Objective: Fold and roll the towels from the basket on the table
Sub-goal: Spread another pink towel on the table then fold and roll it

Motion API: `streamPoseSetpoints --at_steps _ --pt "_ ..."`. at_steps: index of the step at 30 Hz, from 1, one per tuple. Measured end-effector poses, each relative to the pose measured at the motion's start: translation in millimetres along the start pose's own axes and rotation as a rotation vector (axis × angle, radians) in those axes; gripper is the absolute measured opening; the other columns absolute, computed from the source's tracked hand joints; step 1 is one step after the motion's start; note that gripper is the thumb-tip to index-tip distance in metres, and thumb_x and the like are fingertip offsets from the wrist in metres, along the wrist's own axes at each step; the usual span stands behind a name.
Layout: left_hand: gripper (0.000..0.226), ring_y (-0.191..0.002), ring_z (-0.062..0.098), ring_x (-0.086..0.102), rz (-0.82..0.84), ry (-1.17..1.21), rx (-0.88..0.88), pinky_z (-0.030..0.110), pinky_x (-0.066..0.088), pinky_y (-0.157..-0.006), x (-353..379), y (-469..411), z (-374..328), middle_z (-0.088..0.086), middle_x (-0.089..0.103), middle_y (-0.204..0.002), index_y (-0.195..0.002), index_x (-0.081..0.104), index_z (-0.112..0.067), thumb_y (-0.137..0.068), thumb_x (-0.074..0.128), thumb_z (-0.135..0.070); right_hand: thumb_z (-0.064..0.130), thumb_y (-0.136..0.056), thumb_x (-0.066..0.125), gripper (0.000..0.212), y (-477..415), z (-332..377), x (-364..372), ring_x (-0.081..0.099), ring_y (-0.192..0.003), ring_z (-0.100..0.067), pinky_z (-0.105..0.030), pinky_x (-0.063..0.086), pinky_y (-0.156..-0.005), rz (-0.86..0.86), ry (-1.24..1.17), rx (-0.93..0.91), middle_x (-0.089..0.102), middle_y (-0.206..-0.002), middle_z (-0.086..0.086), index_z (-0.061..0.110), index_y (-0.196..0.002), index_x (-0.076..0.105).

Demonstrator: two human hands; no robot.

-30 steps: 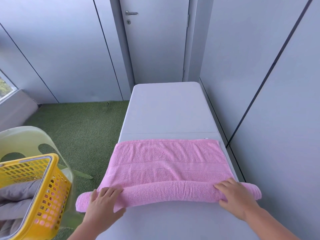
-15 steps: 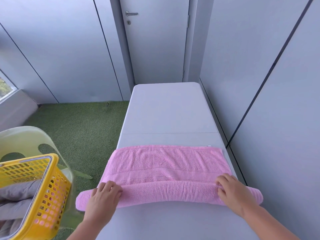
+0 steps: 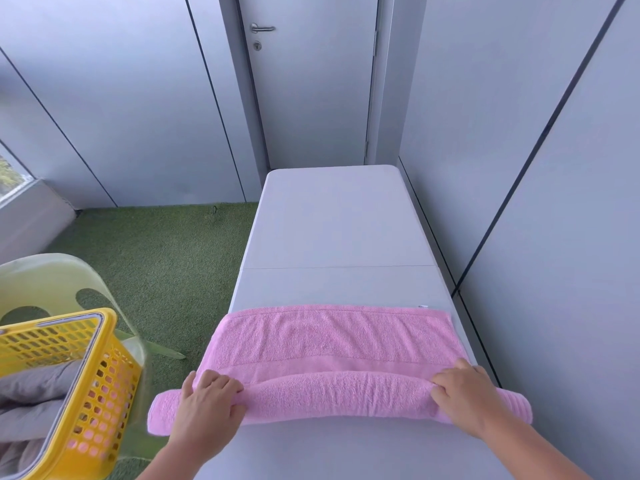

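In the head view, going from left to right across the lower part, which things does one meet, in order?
Yellow perforated plastic basket → left hand → right hand → grey wall panel. The pink terry towel spans both hands, so it is left out.

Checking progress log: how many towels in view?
2 at least: a pink towel on the table, part rolled; a grey towel in the yellow basket, where more may be hidden.

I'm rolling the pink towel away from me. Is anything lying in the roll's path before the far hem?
Nothing visible. The left hand and right hand grip the rolled part of the pink towel, and the flat stretch ahead lies bare up to the far hem. Only its small white tag shows at the far right corner.
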State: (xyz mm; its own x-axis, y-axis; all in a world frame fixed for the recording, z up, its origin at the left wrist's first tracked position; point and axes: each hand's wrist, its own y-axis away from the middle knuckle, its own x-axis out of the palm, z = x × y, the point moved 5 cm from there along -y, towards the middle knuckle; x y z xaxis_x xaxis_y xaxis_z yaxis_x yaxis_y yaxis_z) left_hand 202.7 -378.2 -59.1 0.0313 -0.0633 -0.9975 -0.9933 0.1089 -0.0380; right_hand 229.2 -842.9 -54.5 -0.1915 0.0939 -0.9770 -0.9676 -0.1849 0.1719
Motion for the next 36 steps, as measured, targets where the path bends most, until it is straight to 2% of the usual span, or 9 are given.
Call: streamPoseSetpoints --at_steps 5,9,12,14,20,23,28,32,36 --pt "0.032 -0.092 0.019 0.054 -0.052 0.027 -0.056 0.044 0.044 -0.079 -9 -2 -1 -0.012 0.056 -0.098 -0.100 0.065 -0.034 -0.074 0.050 -0.042 0.027 -0.073 0.070 0.021 0 -9 -2 0.053 -0.086 -0.015 -0.032 0.044 -0.069 -0.179 -0.107 0.062 0.056 -0.091 0.019 0.035 -0.093 0.066" --pt "0.028 -0.096 0.020 0.057 -0.108 0.130 0.007 0.037 0.045 -0.077 -16 -1 -4 -0.016 0.055 -0.103 -0.105 0.059 -0.034 -0.081 0.045 -0.034 0.033 -0.081 0.061 0.022 4 -3 -5 0.052 -0.099 -0.010 -0.027 0.047 -0.083 -0.126 -0.233 -0.039 0.056 -0.099 0.026 0.037 -0.103 0.063" --pt "0.050 -0.114 0.012 0.053 -0.007 0.119 0.064 0.034 0.040 -0.093 -10 3 -4 -0.020 0.056 -0.117 -0.118 0.059 -0.035 -0.069 0.063 -0.042 0.053 -0.065 0.063 0.050 10 2 -3 0.055 -0.099 -0.006 -0.026 0.049 -0.083 -0.025 -0.120 -0.095 0.060 -0.104 0.027 0.036 -0.112 0.065" --pt "0.062 -0.113 0.012 0.054 0.066 0.095 0.056 0.037 0.039 -0.098 -5 4 -2 -0.022 0.057 -0.114 -0.120 0.058 -0.037 -0.061 0.070 -0.044 0.052 -0.058 0.062 0.049 8 3 1 0.051 -0.094 -0.005 -0.025 0.049 -0.076 -0.023 -0.020 -0.115 0.062 -0.099 0.028 0.039 -0.105 0.066" --pt "0.028 -0.091 0.014 0.056 0.000 0.038 0.025 0.042 0.041 -0.089 -4 -3 -1 -0.022 0.061 -0.079 -0.090 0.067 -0.035 -0.071 0.049 -0.043 0.040 -0.081 0.042 0.019 -3 8 -8 0.039 -0.094 -0.009 -0.027 0.032 -0.086 0.027 -0.058 -0.021 0.050 -0.073 0.021 0.034 -0.083 0.060" --pt "0.028 -0.092 0.015 0.057 -0.051 0.013 0.020 0.045 0.043 -0.089 -6 -4 -1 -0.021 0.063 -0.082 -0.089 0.070 -0.033 -0.078 0.046 -0.040 0.043 -0.080 0.019 0.036 -5 7 -8 0.042 -0.091 -0.012 -0.030 0.030 -0.079 0.052 -0.070 0.045 0.052 -0.069 0.014 0.028 -0.066 0.048" --pt "0.031 -0.094 0.021 0.055 -0.077 0.056 -0.044 0.041 0.045 -0.075 -15 -6 -2 -0.013 0.055 -0.102 -0.106 0.059 -0.032 -0.078 0.046 -0.036 0.022 -0.073 0.068 0.023 -3 -1 -8 0.051 -0.088 -0.012 -0.029 0.038 -0.071 -0.145 -0.136 0.081 0.054 -0.088 0.022 0.039 -0.084 0.057" --pt "0.041 -0.109 0.016 0.055 -0.030 0.080 0.026 0.038 0.044 -0.087 -10 -2 0 -0.017 0.056 -0.115 -0.112 0.062 -0.034 -0.074 0.048 -0.037 0.030 -0.078 0.056 0.008 2 2 -10 0.043 -0.085 -0.006 -0.023 0.040 -0.072 -0.189 -0.152 -0.060 0.056 -0.084 0.025 0.034 -0.082 0.062" --pt "0.073 -0.121 0.012 0.048 0.111 0.045 0.017 0.044 0.039 -0.100 -1 0 3 -0.018 0.054 -0.129 -0.127 0.056 -0.036 -0.056 0.074 -0.042 0.051 -0.061 0.060 0.047 7 4 0 0.056 -0.098 -0.008 -0.027 0.048 -0.082 -0.065 -0.042 -0.088 0.059 -0.101 0.026 0.034 -0.105 0.068"
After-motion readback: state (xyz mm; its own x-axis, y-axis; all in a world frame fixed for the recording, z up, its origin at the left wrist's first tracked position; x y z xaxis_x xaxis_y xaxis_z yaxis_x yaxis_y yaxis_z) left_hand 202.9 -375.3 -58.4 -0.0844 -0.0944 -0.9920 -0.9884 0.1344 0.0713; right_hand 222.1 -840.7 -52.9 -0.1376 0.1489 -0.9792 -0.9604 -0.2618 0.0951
